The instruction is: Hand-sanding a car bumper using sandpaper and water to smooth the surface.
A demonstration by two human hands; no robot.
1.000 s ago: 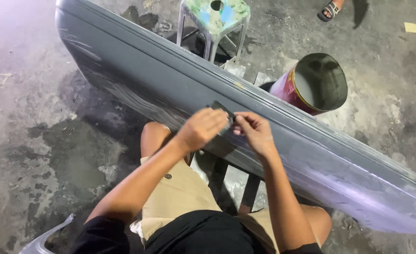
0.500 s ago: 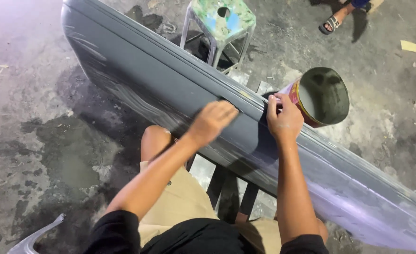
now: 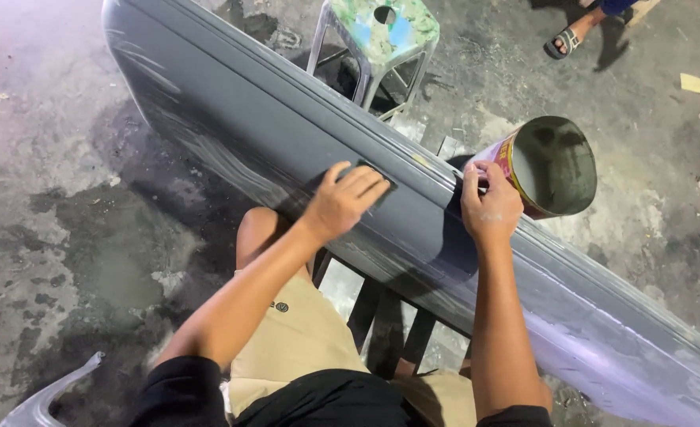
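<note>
— Concrete floor, grey and blotched with dark stains, is lying under everything in the head view. What is sitting on it?

— A long grey body panel is stretching from upper left to lower right across a dark stand, over the person's knees. Behind it a metal stool with a green paint-splashed seat is standing, and a sandalled foot of another person is showing at the top edge.

— And the hands?

— The left hand is pressing flat, fingers together, on a small dark sanding pad against the panel's face. The right hand is resting on the panel's upper edge, fingers curled, touching the rim of an open can with a red label, tilted just behind the panel.

— Anything nearer?

— A pale curved part is lying at the bottom left corner.
</note>
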